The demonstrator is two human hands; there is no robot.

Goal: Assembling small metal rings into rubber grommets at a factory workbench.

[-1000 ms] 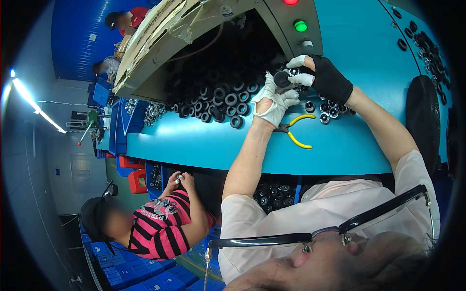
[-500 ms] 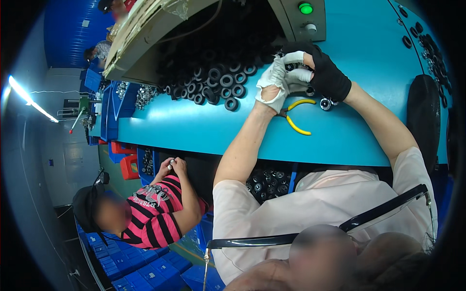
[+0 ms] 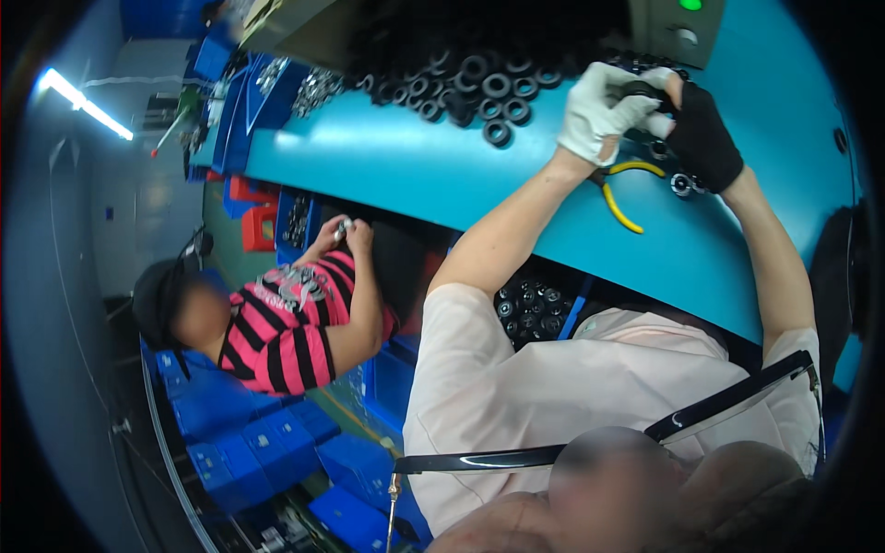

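My left hand [image 3: 599, 112], in a white glove with bare skin showing at the wrist, is closed around a small black ring [image 3: 640, 90]. Meeting it from the right is my right hand [image 3: 706, 140], black-gloved, its bare thumb pressed toward the same part; its other fingers are mostly hidden. Just below the left hand, pliers with yellow handles [image 3: 619, 210] lie on the blue-green tabletop [image 3: 406, 152]. A small black wheel with a shiny metal centre [image 3: 681, 185] rests beside my right wrist.
Many black rings [image 3: 496, 86] are heaped beyond my left hand, before a machine housing with a green light [image 3: 690, 5]. Blue bins [image 3: 241, 120] of metal parts stand at the left. Below the table edge a bin holds black wheels [image 3: 532, 309]. A co-worker in a striped shirt [image 3: 286, 323] sits left.
The view has turned, so the table and hands appear farther right and slightly tilted. Both hands stay together on the small part, with fingers slightly shifted.
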